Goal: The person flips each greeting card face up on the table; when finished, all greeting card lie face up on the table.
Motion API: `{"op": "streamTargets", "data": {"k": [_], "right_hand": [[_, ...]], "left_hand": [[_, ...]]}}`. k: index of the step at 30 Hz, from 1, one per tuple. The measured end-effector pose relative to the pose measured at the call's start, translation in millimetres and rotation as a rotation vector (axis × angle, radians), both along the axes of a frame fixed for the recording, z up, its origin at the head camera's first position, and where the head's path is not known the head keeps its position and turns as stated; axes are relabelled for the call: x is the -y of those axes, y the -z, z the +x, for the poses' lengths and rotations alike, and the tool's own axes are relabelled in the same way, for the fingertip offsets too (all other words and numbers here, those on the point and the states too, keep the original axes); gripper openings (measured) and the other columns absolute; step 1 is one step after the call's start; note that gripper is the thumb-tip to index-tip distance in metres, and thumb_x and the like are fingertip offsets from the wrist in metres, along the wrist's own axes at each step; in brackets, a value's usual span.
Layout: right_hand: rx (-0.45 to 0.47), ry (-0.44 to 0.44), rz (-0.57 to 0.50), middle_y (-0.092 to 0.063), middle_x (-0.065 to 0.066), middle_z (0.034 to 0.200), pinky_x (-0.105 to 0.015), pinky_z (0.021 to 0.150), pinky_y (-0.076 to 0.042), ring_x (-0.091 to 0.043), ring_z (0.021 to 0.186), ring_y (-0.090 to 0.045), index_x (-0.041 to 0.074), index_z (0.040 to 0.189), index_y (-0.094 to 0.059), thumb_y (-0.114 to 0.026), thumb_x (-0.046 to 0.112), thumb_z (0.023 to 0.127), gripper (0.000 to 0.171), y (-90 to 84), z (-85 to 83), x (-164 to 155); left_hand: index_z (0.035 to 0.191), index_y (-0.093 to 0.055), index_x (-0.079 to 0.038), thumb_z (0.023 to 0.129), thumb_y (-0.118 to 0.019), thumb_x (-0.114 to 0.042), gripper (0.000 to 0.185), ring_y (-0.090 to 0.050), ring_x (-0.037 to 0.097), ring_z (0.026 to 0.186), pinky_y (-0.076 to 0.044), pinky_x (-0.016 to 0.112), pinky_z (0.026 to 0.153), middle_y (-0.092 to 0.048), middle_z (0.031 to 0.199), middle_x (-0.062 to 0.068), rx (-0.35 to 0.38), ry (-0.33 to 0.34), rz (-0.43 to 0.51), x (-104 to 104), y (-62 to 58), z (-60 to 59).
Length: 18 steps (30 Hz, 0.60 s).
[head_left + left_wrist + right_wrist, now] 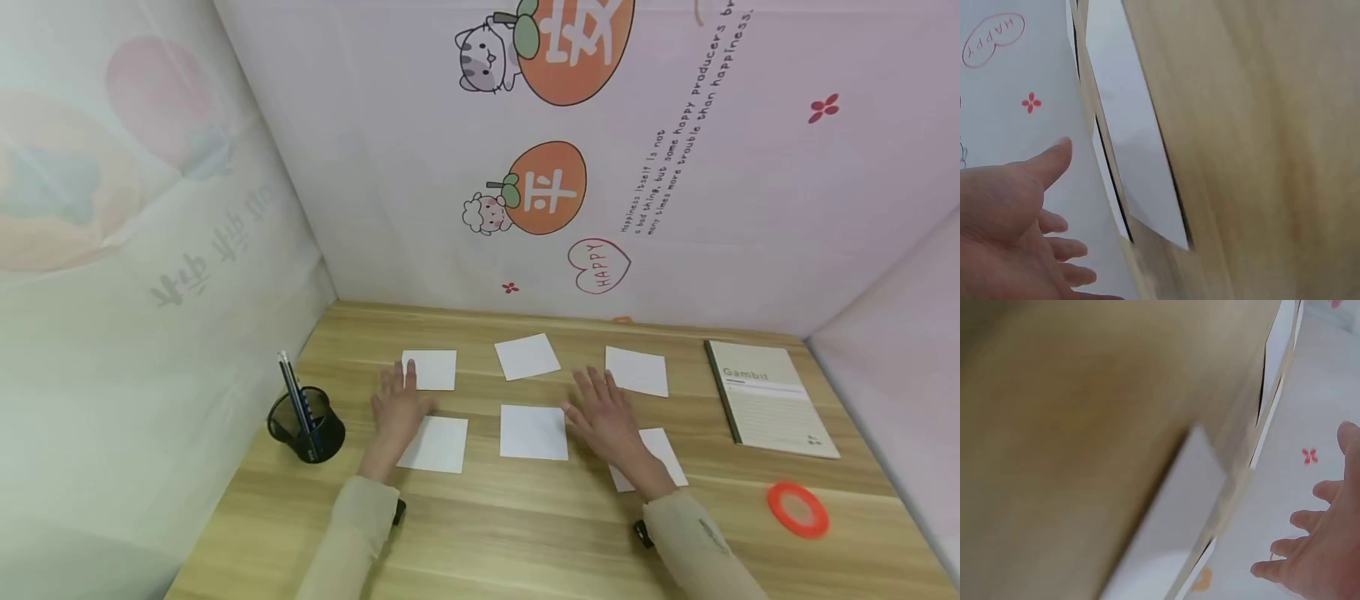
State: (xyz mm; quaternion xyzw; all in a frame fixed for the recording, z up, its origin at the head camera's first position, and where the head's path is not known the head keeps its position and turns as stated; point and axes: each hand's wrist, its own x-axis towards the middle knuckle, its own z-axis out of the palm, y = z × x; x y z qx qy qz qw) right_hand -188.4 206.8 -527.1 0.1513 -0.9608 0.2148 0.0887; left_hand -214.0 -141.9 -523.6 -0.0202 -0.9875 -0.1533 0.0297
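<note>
Six white paper squares lie in two rows on the wooden table [525, 533]. My left hand [397, 404] is flat with straight fingers between the back-left square [433, 370] and the front-left square [437, 444], its fingertips at the back one's corner. My right hand [603, 417] is spread open too, lying partly over the front-right square [660, 454], beside the front-middle square [533, 432]. Neither hand holds anything. The left wrist view shows the left hand [1010, 219] open beside a white square [1141, 156]. The right wrist view shows the right hand [1325, 550] open near a blurred square [1172, 537].
A black mesh pen holder [306, 425] with pens stands at the left. A notebook marked "Gambit" [768, 398] lies at the right, with an orange ring [797, 507] nearer me. Two more squares [527, 357] [637, 371] lie at the back. Printed cloth walls enclose the table.
</note>
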Motion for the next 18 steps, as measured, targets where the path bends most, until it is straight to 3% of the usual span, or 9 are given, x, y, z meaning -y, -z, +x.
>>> {"op": "streamTargets", "data": {"k": [8, 11, 18], "right_hand": [[0.074, -0.108, 0.043, -0.022, -0.022, 0.155, -0.06, 0.111, -0.018, -0.047, 0.14, -0.019, 0.004, 0.151, -0.026, -0.048, 0.037, 0.101, 0.064, -12.5, -26.0, 45], [0.126, -0.145, 0.033, -0.018, -0.017, 0.157, -0.057, 0.113, -0.017, -0.043, 0.142, -0.017, 0.007, 0.153, -0.022, -0.046, 0.038, 0.101, 0.064, -16.4, -35.9, 68], [0.156, -0.223, -0.065, -0.03, -0.022, 0.152, -0.055, 0.113, -0.02, -0.044, 0.139, -0.025, 0.003, 0.15, -0.029, -0.049, 0.031, 0.101, 0.059, -12.3, -55.3, 111]], "left_hand": [[0.147, -0.02, 0.011, 0.083, -0.074, -0.033, 0.095, -0.012, 0.048, 0.141, -0.021, 0.067, 0.106, -0.017, 0.152, 0.033, 0.128, -0.042, 0.213, 19, -0.4, -19.3], [0.147, -0.022, 0.011, 0.083, -0.076, -0.029, 0.093, -0.012, 0.048, 0.141, -0.02, 0.064, 0.109, -0.017, 0.152, 0.033, 0.139, -0.046, 0.23, 23, 2.5, -25.1], [0.147, -0.026, 0.008, 0.082, -0.076, -0.027, 0.089, -0.012, 0.049, 0.14, -0.017, 0.06, 0.111, -0.021, 0.152, 0.031, 0.141, -0.026, 0.221, 26, 9.0, -30.3]]}}
